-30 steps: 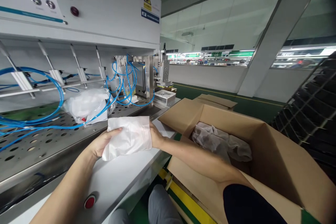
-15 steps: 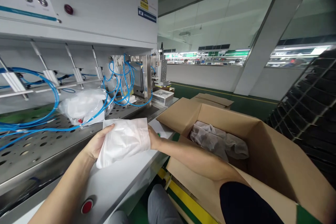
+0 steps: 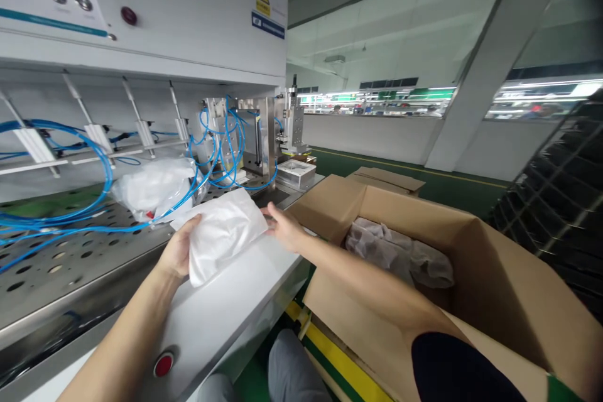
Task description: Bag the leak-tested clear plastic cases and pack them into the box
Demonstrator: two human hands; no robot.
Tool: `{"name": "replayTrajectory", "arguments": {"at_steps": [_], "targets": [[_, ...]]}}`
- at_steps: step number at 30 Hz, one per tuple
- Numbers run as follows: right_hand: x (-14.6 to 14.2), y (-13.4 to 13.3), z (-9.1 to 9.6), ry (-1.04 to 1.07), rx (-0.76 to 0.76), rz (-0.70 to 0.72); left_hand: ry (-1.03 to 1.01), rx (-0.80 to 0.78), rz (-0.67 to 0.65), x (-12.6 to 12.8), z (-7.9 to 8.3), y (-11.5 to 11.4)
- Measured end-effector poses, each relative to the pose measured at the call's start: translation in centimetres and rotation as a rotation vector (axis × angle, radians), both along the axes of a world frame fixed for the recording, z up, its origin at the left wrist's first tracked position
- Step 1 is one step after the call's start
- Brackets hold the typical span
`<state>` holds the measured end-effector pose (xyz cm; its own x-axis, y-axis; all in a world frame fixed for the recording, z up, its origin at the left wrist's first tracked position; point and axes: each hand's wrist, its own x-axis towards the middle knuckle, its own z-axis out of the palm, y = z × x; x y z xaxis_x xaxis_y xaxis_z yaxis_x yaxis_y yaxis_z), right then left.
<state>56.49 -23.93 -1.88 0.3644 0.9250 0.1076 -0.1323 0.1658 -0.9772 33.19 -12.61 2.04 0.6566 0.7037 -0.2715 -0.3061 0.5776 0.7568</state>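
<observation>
Observed on the head feed from my remote station: the left hand (image 3: 179, 248) was clenched around the near end of a white fabric pouch (image 3: 221, 235), which was held just above the white bench top (image 3: 221, 326). The right hand (image 3: 282, 229) was open, its fingertips (image 3: 266, 217) at the pouch's far edge; whether they gripped it or only touched it, I could not tell from this angle. The pouch was outside the cardboard carton (image 3: 330, 207), whose flaps stood open beside the bench. Crumpled grey-white bags (image 3: 396, 254) already lay inside the carton. Remaining on the perforated steel plate (image 3: 61, 264): a white plastic bag (image 3: 153, 188) beneath blue pneumatic tubing (image 3: 109, 182)
</observation>
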Motion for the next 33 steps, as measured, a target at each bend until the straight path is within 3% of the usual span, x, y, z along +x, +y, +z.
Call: {"name": "replayTrajectory", "arguments": {"at_steps": [3,6,9,13,18,22,28,33], "targets": [[-1.6,-0.3,-0.1,0.314,-0.081,0.243,-0.047,0.074,0.066,0.2,-0.5,0.1],[-3.9,-0.2,0.7,0.376,-0.076,0.311,-0.084,0.109,0.065,0.3,-0.8,0.1],[-5.0,1.2,1.9,0.374,-0.043,0.165,-0.091,0.13,0.054,0.4,-0.9,0.0],[-3.9,3.7,3.7,0.309,0.018,-0.105,-0.103,0.177,0.086,0.5,-0.9,-0.1],[-2.0,4.4,6.1,0.103,0.098,-0.099,-0.089,0.142,0.051,0.5,-1.1,0.1],[-2.1,3.5,6.9,-0.021,0.124,-0.119,-0.132,0.119,0.015,0.3,-1.1,0.2],[-2.0,2.8,5.8,0.105,-0.121,0.166,-0.224,0.127,0.077,0.2,-1.1,0.3],[-1.0,2.7,4.9,0.175,-0.162,0.247,-0.223,0.138,-0.007,0.1,-1.4,0.2]]}}
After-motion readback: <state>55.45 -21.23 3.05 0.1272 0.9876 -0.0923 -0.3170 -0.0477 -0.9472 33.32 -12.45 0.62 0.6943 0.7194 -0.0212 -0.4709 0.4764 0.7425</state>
